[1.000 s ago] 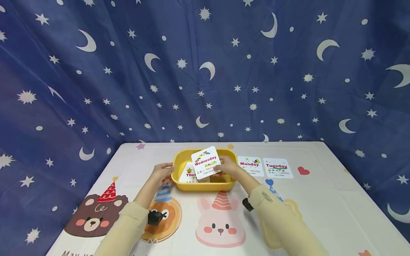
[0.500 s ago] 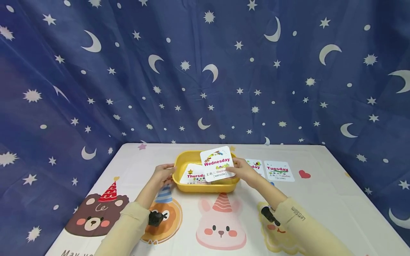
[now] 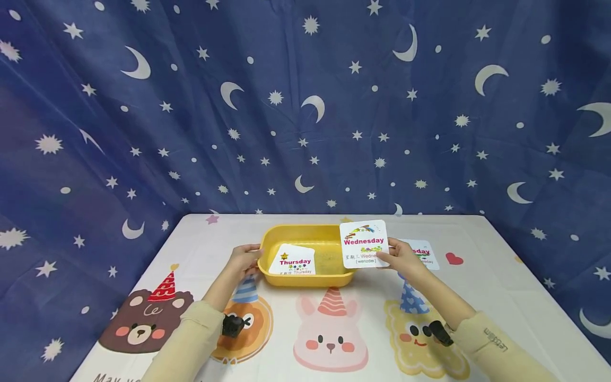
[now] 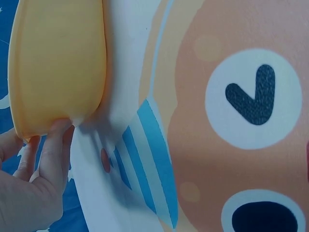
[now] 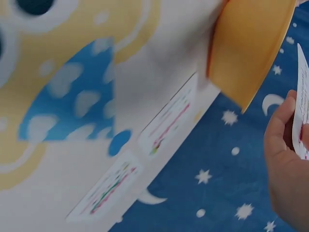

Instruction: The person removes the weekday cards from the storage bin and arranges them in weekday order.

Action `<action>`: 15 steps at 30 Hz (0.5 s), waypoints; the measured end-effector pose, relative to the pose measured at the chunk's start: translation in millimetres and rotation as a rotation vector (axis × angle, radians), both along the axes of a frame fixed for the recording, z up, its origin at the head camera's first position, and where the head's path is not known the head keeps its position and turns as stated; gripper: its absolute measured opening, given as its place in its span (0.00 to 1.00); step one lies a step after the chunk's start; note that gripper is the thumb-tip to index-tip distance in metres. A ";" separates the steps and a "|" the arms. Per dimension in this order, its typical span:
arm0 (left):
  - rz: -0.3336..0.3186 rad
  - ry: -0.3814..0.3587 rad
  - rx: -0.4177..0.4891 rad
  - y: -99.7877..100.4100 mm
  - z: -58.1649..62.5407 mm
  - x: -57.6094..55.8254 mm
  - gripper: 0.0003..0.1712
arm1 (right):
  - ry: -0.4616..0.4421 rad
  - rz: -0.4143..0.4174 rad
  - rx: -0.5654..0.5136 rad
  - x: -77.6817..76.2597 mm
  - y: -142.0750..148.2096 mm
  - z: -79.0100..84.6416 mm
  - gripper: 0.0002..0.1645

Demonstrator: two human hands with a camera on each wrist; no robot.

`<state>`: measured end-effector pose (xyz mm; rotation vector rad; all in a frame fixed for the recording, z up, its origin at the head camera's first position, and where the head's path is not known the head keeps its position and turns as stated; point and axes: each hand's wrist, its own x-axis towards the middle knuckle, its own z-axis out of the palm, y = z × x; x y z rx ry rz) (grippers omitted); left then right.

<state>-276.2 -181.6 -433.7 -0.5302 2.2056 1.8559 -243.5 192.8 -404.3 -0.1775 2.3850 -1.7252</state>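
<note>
My left hand (image 3: pixel 244 261) grips the left end of a yellow plastic tray (image 3: pixel 305 281); in the left wrist view its fingers (image 4: pixel 55 150) pinch the rim. Inside the tray, toward its left side, lies a white Thursday card (image 3: pixel 295 261). My right hand (image 3: pixel 404 261) pinches the lower right edge of a Wednesday card (image 3: pixel 364 245), held upright beyond the tray's right end. A Tuesday card (image 3: pixel 425 253) on the table is partly covered by that hand. The Monday card (image 5: pixel 169 118) is hidden in the head view but shows in the right wrist view.
The white tablecloth (image 3: pixel 267 339) bears printed cartoon animals, among them a bear and a pink rabbit. Behind the table hangs a dark blue curtain (image 3: pixel 334 180) with moons and stars. A printed red heart (image 3: pixel 454 259) lies right of the Tuesday card.
My right hand has carried the Wednesday card rightward, from above the tray to past its right end, uncovering the Thursday card and covering Monday. The left hand stays on the tray.
</note>
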 end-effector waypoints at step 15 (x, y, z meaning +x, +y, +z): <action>0.008 -0.014 -0.007 0.9 1.1 -0.7 0.24 | -0.042 0.029 0.144 14.0 56.0 -6.1 0.31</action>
